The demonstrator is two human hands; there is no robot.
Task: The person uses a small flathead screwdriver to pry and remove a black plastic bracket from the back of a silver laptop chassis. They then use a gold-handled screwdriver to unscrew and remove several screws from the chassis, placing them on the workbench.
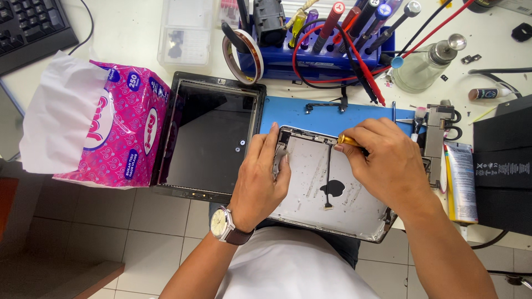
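Head view: a person in a white shirt bends over an opened silver tablet shell (343,194) that lies at the near edge of a white tabletop (127,39), its near corner hanging past the edge above a tiled floor (149,227). The left hand (260,174), a wristwatch (224,224) with a brown strap on its wrist, rests on the shell's left side with fingers curled loosely together, the fingertips pressing down on a small metal part at the shell's upper left corner. The right hand (388,163) is closed around a yellow-handled tool (349,140), thumb and forefinger pinching it near the tip, which meets the shell's top rim. A thin black cable runs down the bare inside of the shell between both hands. Just left of the shell lies the detached black screen panel (208,138), face up, and beside that stands a pink tissue pack (119,127) with white tissue sticking out. Under the shell's far edge is a blue work mat (310,116). Farther back stands a blue tool rack (327,55) filled with screwdrivers and draped with red and black leads, a roll of tape (244,55) leaning on its left end. A glass pump bottle (426,63) stands to the rack's right, a clear plastic box (185,30) to its left, and a black keyboard (30,27) in the far left corner.
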